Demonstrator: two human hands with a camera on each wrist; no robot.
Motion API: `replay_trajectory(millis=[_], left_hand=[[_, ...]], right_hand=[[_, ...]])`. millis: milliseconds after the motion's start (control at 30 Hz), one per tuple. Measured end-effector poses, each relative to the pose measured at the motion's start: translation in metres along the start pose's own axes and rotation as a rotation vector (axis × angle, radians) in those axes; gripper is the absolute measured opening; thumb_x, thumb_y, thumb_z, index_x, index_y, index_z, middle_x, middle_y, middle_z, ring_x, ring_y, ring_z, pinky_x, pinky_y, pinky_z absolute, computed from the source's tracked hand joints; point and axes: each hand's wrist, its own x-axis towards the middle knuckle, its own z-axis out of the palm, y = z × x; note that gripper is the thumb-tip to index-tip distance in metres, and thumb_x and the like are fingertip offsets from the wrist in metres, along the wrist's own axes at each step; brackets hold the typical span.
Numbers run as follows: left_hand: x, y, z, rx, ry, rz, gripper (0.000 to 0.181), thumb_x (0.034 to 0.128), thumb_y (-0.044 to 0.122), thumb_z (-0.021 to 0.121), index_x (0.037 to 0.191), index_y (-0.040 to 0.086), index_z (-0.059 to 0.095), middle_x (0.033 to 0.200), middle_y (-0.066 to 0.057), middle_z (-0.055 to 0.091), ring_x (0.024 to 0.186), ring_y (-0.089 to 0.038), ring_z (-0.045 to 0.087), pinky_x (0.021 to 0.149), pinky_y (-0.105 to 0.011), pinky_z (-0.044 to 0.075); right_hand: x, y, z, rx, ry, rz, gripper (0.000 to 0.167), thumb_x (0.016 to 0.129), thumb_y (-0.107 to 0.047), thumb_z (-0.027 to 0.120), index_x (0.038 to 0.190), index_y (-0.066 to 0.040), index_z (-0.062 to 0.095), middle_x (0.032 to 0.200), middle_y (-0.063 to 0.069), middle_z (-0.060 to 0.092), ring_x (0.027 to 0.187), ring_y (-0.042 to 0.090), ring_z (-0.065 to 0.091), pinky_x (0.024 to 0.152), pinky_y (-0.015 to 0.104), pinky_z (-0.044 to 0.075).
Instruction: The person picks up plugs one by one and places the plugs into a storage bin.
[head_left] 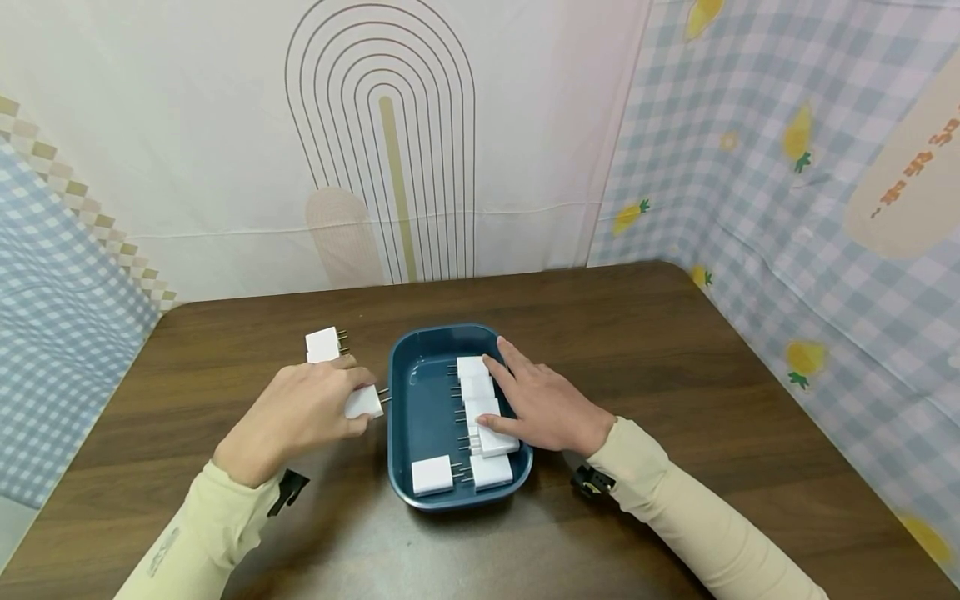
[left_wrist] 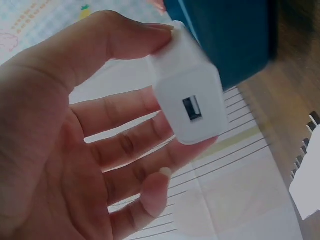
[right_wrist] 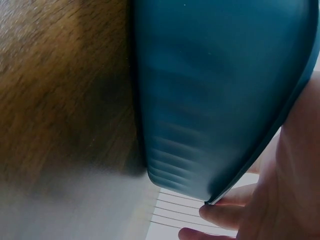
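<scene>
My left hand (head_left: 311, 408) pinches a white USB charger (head_left: 363, 402) between thumb and fingers, just left of the blue tray (head_left: 400, 450). Its two prongs point right toward the tray wall, and its USB port (left_wrist: 192, 108) faces the left wrist camera. Reaching over the tray's right rim, my right hand (head_left: 547, 404) has its fingers spread. The thumb rests on a white charger (head_left: 497, 442) that lies on top of others; part of that row is hidden beneath the hand. Alone at the tray's front left lies another charger (head_left: 432, 475).
Beyond my left hand, more white chargers (head_left: 322, 343) lie on the wooden table (head_left: 600, 333), partly hidden by the hand. Patterned cloth (head_left: 525, 125) hangs behind the table, and checked cloth (head_left: 750, 208) hangs on its right.
</scene>
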Motion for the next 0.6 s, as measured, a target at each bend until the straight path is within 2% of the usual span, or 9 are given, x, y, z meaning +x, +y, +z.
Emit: replay_trajectory(millis=[200, 333, 600], left_hand=[[0.0, 0.007, -0.003, 0.004, 0.045, 0.033, 0.031, 0.0774, 0.029, 0.079, 0.105, 0.016, 0.076, 0.089, 0.004, 0.065, 0.063, -0.008, 0.052, 0.055, -0.027, 0.045], [0.003, 0.011, -0.001, 0.004, 0.089, 0.075, 0.034, 0.0758, 0.031, 0.081, 0.106, 0.017, 0.077, 0.089, 0.003, 0.066, 0.062, -0.009, 0.054, 0.054, -0.027, 0.046], [0.006, 0.019, 0.004, -0.02, 0.143, 0.111, 0.04, 0.0773, 0.035, 0.083, 0.111, 0.015, 0.077, 0.095, 0.002, 0.071, 0.067, -0.01, 0.06, 0.056, -0.026, 0.049]], right_hand=[[0.0, 0.0, 0.0, 0.002, 0.003, -0.003, 0.089, 0.096, -0.065, 0.052, 0.162, -0.012, 0.024, 0.171, 0.017, 0.008, 0.155, 0.033, 0.027, 0.118, 0.057, 0.037], [0.0, 0.001, 0.001, 0.002, 0.005, -0.003, 0.088, 0.096, -0.065, 0.052, 0.162, -0.012, 0.025, 0.171, 0.017, 0.007, 0.155, 0.033, 0.027, 0.118, 0.055, 0.038], [0.0, 0.001, 0.001, 0.009, -0.002, -0.006, 0.088, 0.096, -0.065, 0.051, 0.162, -0.012, 0.024, 0.171, 0.016, 0.006, 0.156, 0.033, 0.025, 0.118, 0.057, 0.037]])
